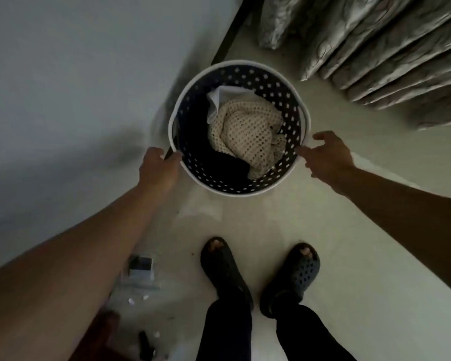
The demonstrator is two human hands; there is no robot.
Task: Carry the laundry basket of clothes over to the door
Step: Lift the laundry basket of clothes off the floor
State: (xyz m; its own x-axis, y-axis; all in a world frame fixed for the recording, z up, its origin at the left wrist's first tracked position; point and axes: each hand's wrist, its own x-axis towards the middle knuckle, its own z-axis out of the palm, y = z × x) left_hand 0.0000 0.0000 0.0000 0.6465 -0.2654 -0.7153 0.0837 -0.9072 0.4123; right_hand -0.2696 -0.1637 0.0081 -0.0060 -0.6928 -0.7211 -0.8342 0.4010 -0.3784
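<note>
On pale floor (323, 230), laundry basket (219, 190) btwn hands: left fingers (176, 155) seemingly gripping rim, right fingers (303, 151) loosely touching.

Grey pleated curtains (391, 45) hang across the upper right of the frame. A pale wall (63, 74) fills the upper left. At bottom centre, two dark perforated clogs (261, 274) stand on the light floor (349, 256); small clutter (141, 269) lies lower left.

One round laundry basket (239, 190) between the fingertips, three garments inside, one cream knit (245, 136), one white cloth (220, 97), one dark piece (219, 162), two hands, left hand (158, 168), right hand (328, 157), two dark clogs (224, 269), one pleated curtain (375, 48)
</note>
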